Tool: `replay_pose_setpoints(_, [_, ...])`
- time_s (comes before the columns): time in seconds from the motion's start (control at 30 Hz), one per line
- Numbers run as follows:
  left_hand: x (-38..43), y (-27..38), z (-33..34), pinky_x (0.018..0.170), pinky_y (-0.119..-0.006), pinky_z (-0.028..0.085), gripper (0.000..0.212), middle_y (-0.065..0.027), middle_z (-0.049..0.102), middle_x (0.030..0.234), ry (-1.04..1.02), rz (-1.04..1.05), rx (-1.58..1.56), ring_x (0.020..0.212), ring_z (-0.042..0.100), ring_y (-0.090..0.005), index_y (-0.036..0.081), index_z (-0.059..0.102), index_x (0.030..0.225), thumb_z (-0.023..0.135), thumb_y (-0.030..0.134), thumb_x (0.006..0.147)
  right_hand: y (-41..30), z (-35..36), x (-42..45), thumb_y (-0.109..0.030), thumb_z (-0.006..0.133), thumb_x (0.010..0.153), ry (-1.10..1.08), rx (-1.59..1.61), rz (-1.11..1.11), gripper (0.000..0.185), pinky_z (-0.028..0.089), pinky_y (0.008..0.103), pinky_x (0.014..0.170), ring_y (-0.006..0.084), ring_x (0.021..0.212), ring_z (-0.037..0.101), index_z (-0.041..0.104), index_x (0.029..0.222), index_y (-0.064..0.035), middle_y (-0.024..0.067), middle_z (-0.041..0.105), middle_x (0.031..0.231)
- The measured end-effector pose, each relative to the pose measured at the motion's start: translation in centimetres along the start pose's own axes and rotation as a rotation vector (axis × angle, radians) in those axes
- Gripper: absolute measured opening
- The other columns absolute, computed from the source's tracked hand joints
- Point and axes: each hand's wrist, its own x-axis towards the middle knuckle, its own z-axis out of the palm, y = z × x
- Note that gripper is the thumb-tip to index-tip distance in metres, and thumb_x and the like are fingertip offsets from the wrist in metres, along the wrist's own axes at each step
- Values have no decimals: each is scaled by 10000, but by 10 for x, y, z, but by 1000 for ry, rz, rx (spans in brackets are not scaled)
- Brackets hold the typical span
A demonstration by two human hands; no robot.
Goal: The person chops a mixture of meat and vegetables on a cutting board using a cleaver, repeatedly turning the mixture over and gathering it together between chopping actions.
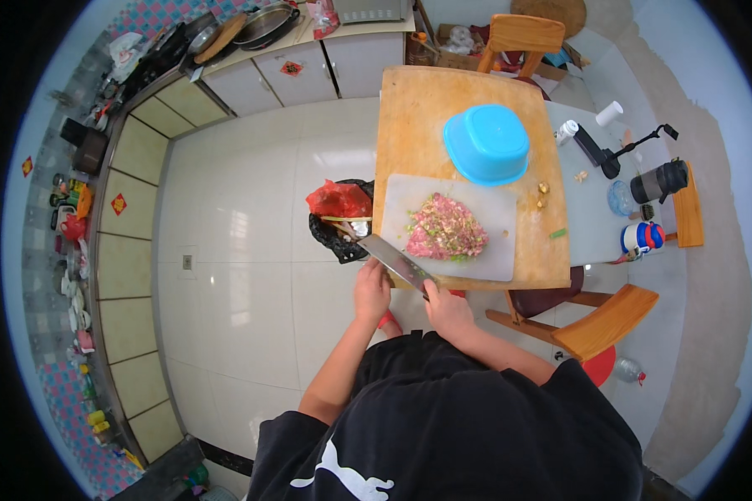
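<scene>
My right hand (446, 308) grips the handle of a Chinese cleaver (396, 258). The broad blade slants up and left across the near left corner of a white plastic cutting board (498, 266), its far end reaching past the table edge. Bits of green cling to the blade. Close to that far end is my left hand (372, 291), fingertips at the blade's lower edge; whether they grip it is unclear. A mound of chopped pink meat (445, 228), mixed with green and pale bits, lies on the board.
The board rests on a wooden tabletop (407, 125), below an upturned blue plastic basin (489, 144). A black-lined bin (338, 241) with a red bag (340, 199) stands against the table's left side. A chair (605, 322) is at lower right; bottles (658, 181) stand on the white table.
</scene>
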Motion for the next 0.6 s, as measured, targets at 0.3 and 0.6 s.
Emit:
replay_pose_setpoints(0.3, [-8,-13,8,951,-413,399,293,-187,557,1114,-207,233,105,1103,488,-353,-30,594,1001,548,3,714,-7,44,-9,-124,468,832,138,-294,135,387,504,407,516,305,593,610,435,1215,-78,133,565,783])
replay_pose_setpoints(0.6, [-5,-14,13,964,-407,405,277,-172,573,1127,-167,245,144,1116,513,-329,-25,598,1020,562,27,750,2,5,22,-164,532,827,151,204,434,359,465,508,663,419,775,595,427,1159,-72,226,610,836])
